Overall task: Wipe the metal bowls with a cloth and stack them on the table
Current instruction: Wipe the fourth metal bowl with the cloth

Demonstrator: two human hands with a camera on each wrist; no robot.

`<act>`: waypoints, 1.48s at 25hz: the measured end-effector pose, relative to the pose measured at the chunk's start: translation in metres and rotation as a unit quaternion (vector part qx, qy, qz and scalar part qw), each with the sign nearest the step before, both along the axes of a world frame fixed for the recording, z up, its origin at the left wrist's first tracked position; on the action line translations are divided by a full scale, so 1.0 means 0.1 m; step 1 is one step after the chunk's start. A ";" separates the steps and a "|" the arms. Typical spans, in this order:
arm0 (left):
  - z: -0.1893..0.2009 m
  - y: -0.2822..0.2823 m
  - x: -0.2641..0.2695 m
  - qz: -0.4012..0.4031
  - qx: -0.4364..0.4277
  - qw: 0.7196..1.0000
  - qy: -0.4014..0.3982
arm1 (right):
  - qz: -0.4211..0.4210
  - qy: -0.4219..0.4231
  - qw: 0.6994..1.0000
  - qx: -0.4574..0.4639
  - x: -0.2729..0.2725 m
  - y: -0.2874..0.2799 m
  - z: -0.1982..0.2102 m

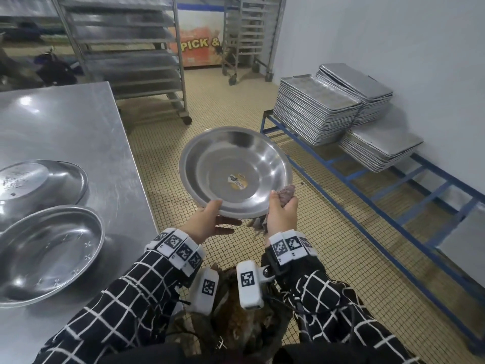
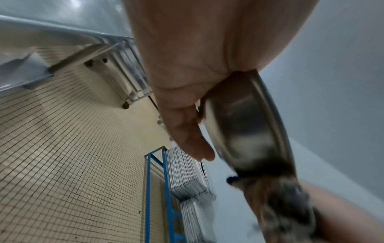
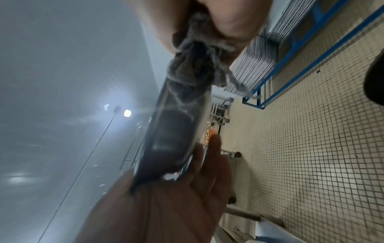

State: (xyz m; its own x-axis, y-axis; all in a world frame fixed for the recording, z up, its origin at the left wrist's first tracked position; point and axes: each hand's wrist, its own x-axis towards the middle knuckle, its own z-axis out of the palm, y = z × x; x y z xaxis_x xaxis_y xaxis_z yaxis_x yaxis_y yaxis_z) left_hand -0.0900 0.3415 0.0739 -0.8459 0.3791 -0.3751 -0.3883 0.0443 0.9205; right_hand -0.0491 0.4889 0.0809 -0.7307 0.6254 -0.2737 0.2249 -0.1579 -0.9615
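A shiny metal bowl (image 1: 236,172) with a small sticker in its bottom is held tilted in the air over the tiled floor, to the right of the steel table (image 1: 65,122). My left hand (image 1: 219,219) pinches its near rim, thumb on top and fingers straight underneath. My right hand (image 1: 282,203) grips a bunched grey-brown cloth (image 1: 287,193) against the rim on the right, thumb on the rim. The left wrist view shows the bowl (image 2: 245,125) edge-on with the cloth (image 2: 276,197) below it. The cloth (image 3: 193,69) wraps over the bowl's edge (image 3: 172,131) in the right wrist view.
On the table lie an upside-down bowl (image 1: 39,179) and, nearer, an upright bowl (image 1: 49,253). A low blue rack (image 1: 367,185) along the right wall carries stacks of baking trays (image 1: 315,111). Wheeled tray trolleys (image 1: 126,48) stand behind.
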 end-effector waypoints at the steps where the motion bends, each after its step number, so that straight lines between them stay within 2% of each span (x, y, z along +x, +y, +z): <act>1: 0.01 -0.01 0.01 -0.022 -0.016 1.000 0.009 | -0.003 0.003 1.000 0.003 -0.02 -0.03 0.00; 3: 0.00 -0.10 0.01 -0.055 -0.043 0.997 0.033 | -0.003 0.010 1.000 0.005 -0.04 -0.04 0.01; 5: 0.01 -0.27 0.02 -0.050 -0.021 0.998 0.038 | 0.010 0.008 1.000 0.013 -0.06 -0.02 0.03; 7: 0.06 -0.50 0.02 0.020 0.040 0.998 0.035 | 0.046 0.004 0.998 0.031 -0.05 0.06 0.04; 9: 0.12 -0.75 0.05 0.086 0.076 0.991 0.072 | 0.113 -0.004 0.992 0.060 -0.01 0.10 0.06; 12: 0.14 -1.06 0.15 0.163 0.069 0.981 0.085 | 0.183 -0.004 0.980 0.082 0.05 0.00 0.09; 15: 0.08 -1.23 0.40 0.251 0.053 0.965 0.053 | 0.199 0.015 0.976 0.086 0.10 -0.31 0.10; 18: 0.07 -1.34 0.64 0.318 0.050 0.946 0.040 | 0.205 0.038 0.977 0.046 0.17 -0.75 0.10; 23: 0.03 -1.73 0.99 0.290 -0.019 0.956 0.046 | 0.230 0.049 0.972 0.025 0.26 -1.55 0.06; 25: 0.00 -2.07 1.16 0.293 -0.047 0.953 0.056 | 0.260 0.054 0.963 0.047 0.31 -1.90 0.06; 27: 0.01 -2.46 1.27 0.332 -0.060 0.938 0.080 | 0.288 0.059 0.954 0.056 0.32 -2.19 0.08; 30: 0.09 -3.21 1.48 0.448 -0.041 0.887 0.105 | 0.328 0.051 0.942 0.058 0.33 -2.72 0.08; 32: 0.14 -3.77 1.61 0.492 -0.091 0.857 0.123 | 0.363 0.048 0.928 0.071 0.36 -3.09 0.09; 34: 0.18 -4.32 1.74 0.493 -0.151 0.846 0.138 | 0.396 0.043 0.914 0.070 0.41 -3.47 0.12; 37: 0.25 -4.96 1.87 0.485 -0.193 0.840 0.150 | 0.438 0.034 0.896 0.063 0.48 -4.02 0.14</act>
State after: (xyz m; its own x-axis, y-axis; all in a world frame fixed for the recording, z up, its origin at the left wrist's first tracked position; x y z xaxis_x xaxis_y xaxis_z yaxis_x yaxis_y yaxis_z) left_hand 0.0967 -0.1550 0.0985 -0.7656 -0.6427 -0.0258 -0.1663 0.1590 0.9732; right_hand -0.0010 0.0871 0.0951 -0.9689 -0.1727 -0.1771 0.1495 0.1618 -0.9754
